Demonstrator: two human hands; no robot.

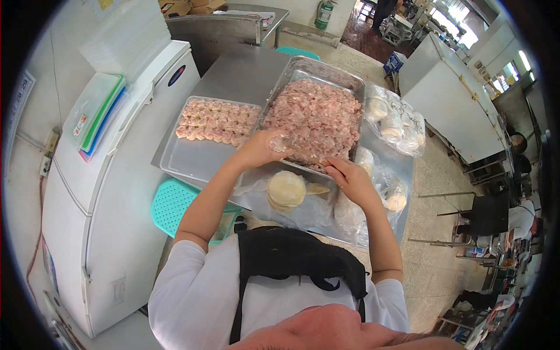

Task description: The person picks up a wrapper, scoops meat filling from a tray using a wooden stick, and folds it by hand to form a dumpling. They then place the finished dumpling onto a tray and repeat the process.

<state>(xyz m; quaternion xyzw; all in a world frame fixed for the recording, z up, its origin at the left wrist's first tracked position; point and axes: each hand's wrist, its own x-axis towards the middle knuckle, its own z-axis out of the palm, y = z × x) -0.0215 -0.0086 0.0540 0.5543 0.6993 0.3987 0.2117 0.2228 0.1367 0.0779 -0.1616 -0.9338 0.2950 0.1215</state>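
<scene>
Small filled wrapper [279, 144] in cupped left hand [258, 150], at near side of meat tray [326, 67]. Right hand [353, 179] grasps thin tool [306, 153]. Too much filling may tear wrapper; tilted tool may drop meat onto nearer wrapper stack [286, 189].

White chest freezer [125, 198] | green fire extinguisher [324, 16] | black chair [490, 213]

Both hands [304, 159] meet over the minced meat [315, 114].
</scene>
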